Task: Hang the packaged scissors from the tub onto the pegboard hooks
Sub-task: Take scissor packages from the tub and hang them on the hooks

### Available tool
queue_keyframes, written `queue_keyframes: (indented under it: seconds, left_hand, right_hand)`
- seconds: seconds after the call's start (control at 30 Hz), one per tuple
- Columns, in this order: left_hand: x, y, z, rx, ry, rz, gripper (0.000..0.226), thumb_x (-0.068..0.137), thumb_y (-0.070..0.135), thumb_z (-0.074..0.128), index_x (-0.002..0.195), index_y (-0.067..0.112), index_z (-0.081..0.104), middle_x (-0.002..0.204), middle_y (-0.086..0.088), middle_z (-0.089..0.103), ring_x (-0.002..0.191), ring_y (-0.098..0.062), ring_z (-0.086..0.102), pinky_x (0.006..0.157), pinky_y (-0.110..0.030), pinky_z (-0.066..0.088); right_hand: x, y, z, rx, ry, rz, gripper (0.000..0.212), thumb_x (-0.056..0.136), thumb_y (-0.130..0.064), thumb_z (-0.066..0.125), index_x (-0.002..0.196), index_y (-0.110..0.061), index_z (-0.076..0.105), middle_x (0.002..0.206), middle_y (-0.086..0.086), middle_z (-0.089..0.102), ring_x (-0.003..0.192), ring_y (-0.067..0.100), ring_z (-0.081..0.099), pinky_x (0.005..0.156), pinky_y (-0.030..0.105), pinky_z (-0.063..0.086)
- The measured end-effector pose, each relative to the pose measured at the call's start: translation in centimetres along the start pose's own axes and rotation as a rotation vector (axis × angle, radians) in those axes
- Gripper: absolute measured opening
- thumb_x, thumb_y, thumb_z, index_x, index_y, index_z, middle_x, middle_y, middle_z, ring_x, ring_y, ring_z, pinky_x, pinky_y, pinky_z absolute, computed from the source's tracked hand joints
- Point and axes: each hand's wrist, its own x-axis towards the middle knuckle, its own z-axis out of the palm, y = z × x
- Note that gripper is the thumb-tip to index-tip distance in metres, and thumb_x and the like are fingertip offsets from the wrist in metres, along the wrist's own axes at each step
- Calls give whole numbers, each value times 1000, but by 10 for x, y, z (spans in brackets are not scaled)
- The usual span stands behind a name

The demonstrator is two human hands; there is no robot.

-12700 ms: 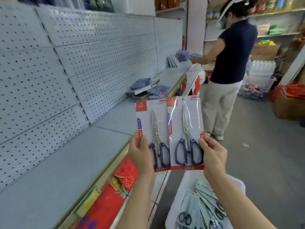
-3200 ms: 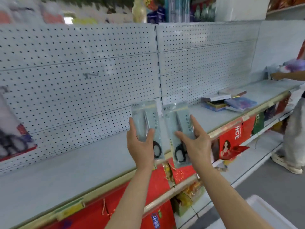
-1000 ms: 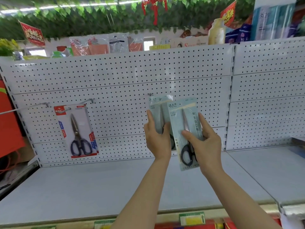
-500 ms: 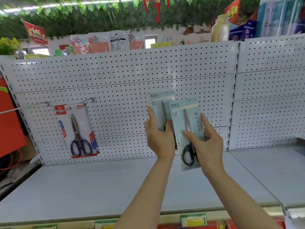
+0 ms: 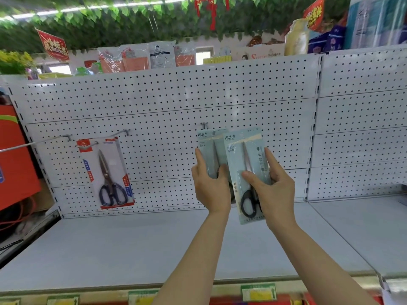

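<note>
A red-carded pack of dark-handled scissors hangs from a wire hook on the white perforated metal pegboard. Further right, the left hand clasps a pale blue scissors pack just under another hook. The right hand grips an overlapping pale blue black-handled scissors pack. Below runs a bare grey shelf; green leaf garlands hang overhead.

Bright even overhead light, soft shadows, wide-angle bending at edges, top corners blurred
</note>
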Motion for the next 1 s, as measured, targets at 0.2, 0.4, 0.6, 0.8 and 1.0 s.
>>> queue_keyframes:
  seconds: [0.2,0.4,0.6,0.8,1.0]
  left_hand:
    - [14,-8,0,124,-68,8,73,92,28,59,151,44,19,118,5,48,91,-13,57,77,-33,50]
    - [34,-15,-15,82,-79,58,56,96,11,52,147,30,38,137,-8,46,120,-25,51,95,-35,45]
    - [57,34,-42,-111,-117,232,39,96,42,55,134,42,52,120,12,49,93,7,55,80,-17,46]
    - [75,39,-37,190,-306,270,61,83,35,73,139,36,49,116,17,44,96,-8,57,85,-32,53]
    - [90,29,-25,258,-312,271,61,83,30,73,139,31,51,125,11,42,91,-8,52,83,-32,53]
  right_hand:
    - [-3,-1,11,-14,-1,14,74,75,-19,81,138,-40,48,123,-19,63,106,-1,63,96,34,52]
    - [0,-1,35,4,-21,-2,74,76,-17,80,141,-36,48,118,-23,62,98,-17,59,81,8,49]
    - [9,4,59,-18,-4,5,74,76,-23,80,141,-37,46,115,-26,61,96,-19,57,78,6,48]
    - [16,20,73,-69,43,50,74,76,-28,79,142,-39,44,110,-24,63,99,-7,61,83,21,52]
    - [31,38,87,-138,44,72,76,78,-32,77,144,-38,40,109,-14,60,101,4,59,84,23,50]
